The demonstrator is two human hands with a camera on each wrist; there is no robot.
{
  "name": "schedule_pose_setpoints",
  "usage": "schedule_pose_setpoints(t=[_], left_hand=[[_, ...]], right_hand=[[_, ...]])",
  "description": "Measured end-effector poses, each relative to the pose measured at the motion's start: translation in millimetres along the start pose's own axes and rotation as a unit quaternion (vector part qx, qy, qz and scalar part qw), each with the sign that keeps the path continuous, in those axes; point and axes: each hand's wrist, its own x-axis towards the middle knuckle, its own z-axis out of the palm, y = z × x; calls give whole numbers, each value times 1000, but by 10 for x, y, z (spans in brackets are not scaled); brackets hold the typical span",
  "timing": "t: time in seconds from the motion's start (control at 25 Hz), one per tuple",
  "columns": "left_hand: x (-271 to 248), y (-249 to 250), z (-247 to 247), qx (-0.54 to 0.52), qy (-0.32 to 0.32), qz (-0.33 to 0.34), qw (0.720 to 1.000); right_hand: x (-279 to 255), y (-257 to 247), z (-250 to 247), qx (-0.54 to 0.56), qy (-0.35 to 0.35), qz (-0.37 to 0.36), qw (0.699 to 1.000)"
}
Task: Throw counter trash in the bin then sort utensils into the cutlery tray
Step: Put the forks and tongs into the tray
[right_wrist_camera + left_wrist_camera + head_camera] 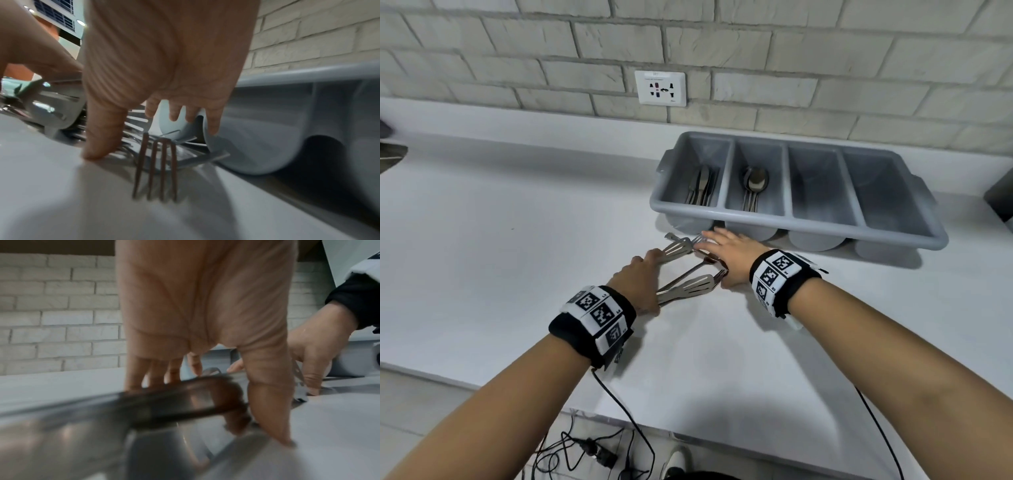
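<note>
so knives and spoons fill 2 left compartments of the grey plastic cutlery tray [825, 224]; left hand [638, 279] grasps the slotted steel spatulas [690, 286], right hand [729, 251] lies flat, fingers straight, on forks [156, 168] on the white worktop [517, 240].

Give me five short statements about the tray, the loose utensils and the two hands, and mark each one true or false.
1. The grey plastic four-compartment cutlery tray has its two right-hand compartments empty. True.
2. The steel spoons lie in the leftmost compartment. False: second from left; the leftmost holds other steel utensils.
3. The left hand grips the slotted steel tongs. True.
4. The right hand is lifted high above the white counter. False: it is spread low over the loose utensils.
5. A dark four-tined fork lies under the right hand. True.
</note>
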Motion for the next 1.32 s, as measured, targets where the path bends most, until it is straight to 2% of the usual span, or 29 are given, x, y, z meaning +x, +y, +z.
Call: schedule_pose_setpoints(t=[0.16, 0.32, 0.52, 0.6, 0.84, 1.04, 1.16, 1.24, 1.32], left_hand=[[10, -179, -101, -38, 6, 8, 999], [-28, -343, -137, -123, 22, 20, 992], [-23, -520, -236, -200, 144, -1, 969], [-12, -568, -237, -185, 143, -16, 972], [37, -561, -148, -148, 74, -69, 984], [80, -382, -63, -83, 85, -45, 992], [153, -315, -83, -60, 67, -43, 995], [126, -216, -92, -36, 93, -60, 993], [31, 27, -86, -34, 171, -20, 985]], right_hand=[[199, -50, -8, -23, -39, -10, 999], [240, -40, -28, 20, -18, 7, 1000], [154, 35, 60, 12, -67, -19, 998], [80, 61, 118, 8, -50, -19, 999], [-236, 147, 188, 21, -10, -30, 999], [-533, 282, 234, 23, -7, -19, 1000], [-705, 377, 280, 37, -1, 7, 999], [-807, 440, 313, 44, -4, 25, 999], [-903, 503, 350, 61, 13, 44, 997]])
